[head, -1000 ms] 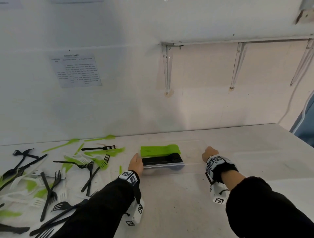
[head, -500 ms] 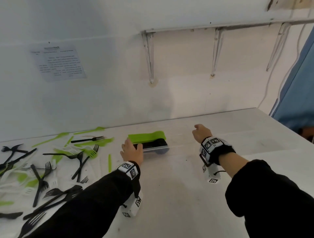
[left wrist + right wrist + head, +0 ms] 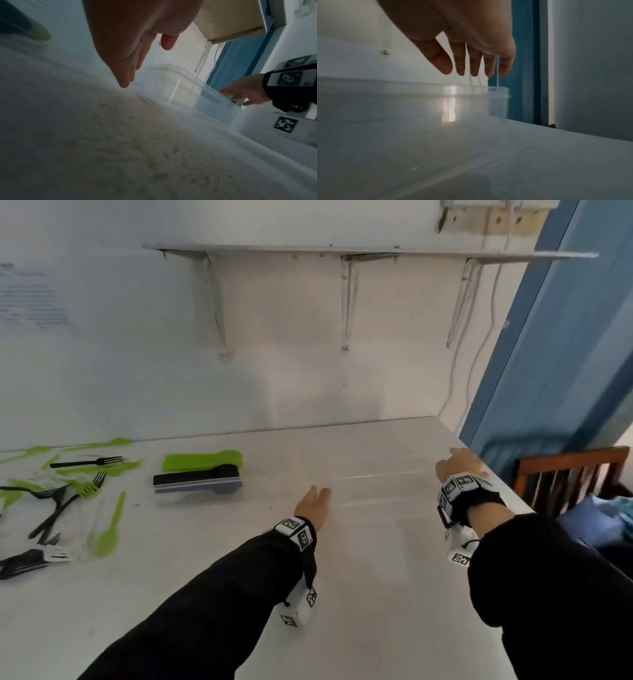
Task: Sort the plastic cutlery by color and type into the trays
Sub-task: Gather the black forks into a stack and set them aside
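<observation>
At the desk's (image 3: 342,594) right end, both hands reach an empty clear tray (image 3: 197,94).
Left hand (image 3: 313,508) and right hand (image 3: 459,465) hover with fingers spread, holding nothing; unsorted cutlery (image 3: 68,494) lies far left. Being nearly invisible, the tray could get knocked.

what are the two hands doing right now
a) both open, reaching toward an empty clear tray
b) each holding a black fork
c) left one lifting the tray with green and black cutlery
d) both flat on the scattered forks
a: the left hand and right hand have straight fingers holding nothing, on either side of the clear tray.
</observation>
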{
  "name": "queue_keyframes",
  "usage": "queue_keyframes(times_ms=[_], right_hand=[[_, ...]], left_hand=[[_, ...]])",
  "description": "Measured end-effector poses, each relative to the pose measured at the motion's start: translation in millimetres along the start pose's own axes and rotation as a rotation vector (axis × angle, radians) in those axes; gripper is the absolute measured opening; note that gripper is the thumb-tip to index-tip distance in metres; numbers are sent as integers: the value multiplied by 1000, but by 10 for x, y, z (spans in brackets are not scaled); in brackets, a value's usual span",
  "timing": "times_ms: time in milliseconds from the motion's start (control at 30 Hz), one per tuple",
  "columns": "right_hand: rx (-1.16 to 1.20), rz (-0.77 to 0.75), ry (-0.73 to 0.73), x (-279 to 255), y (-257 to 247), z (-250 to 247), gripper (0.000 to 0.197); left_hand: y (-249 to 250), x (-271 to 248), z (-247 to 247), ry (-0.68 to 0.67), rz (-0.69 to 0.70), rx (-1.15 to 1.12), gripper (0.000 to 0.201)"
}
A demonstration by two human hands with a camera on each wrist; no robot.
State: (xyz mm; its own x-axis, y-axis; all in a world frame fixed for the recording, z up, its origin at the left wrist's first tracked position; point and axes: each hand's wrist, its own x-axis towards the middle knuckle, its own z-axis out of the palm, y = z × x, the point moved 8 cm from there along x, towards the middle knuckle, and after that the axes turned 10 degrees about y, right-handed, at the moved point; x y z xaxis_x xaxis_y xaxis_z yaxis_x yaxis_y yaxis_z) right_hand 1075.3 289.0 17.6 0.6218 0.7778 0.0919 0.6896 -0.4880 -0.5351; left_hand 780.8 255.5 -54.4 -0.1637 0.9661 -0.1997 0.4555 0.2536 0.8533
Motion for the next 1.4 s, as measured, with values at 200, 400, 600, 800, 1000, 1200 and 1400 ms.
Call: queue_keyframes(times_ms=[200, 400, 600, 800, 1000, 1200, 1400], right_hand=[[-108, -51, -182, 226, 458, 143, 45], [-64, 5, -272, 331, 451, 311, 41], [-57, 33, -277, 284, 447, 337, 39], [-51, -21, -246, -191, 258, 490, 37], [-34, -90, -327, -1062, -165, 778, 35], [-39, -204, -438, -2059, -889, 1124, 35], [-16, -142, -399, -2543, -1267, 1304, 33]], left_hand=[[80, 62, 304, -20, -75, 40, 64], [61, 121, 304, 70, -93, 6, 51], [24, 125, 195, 102, -82, 36, 49], [-324, -63, -302, 189, -104, 39, 44], [-881, -419, -1202, 274, -128, 32, 41], [-1454, -754, -2270, 350, -181, 60, 43], [-1837, -795, -2822, 310, -152, 106, 31]])
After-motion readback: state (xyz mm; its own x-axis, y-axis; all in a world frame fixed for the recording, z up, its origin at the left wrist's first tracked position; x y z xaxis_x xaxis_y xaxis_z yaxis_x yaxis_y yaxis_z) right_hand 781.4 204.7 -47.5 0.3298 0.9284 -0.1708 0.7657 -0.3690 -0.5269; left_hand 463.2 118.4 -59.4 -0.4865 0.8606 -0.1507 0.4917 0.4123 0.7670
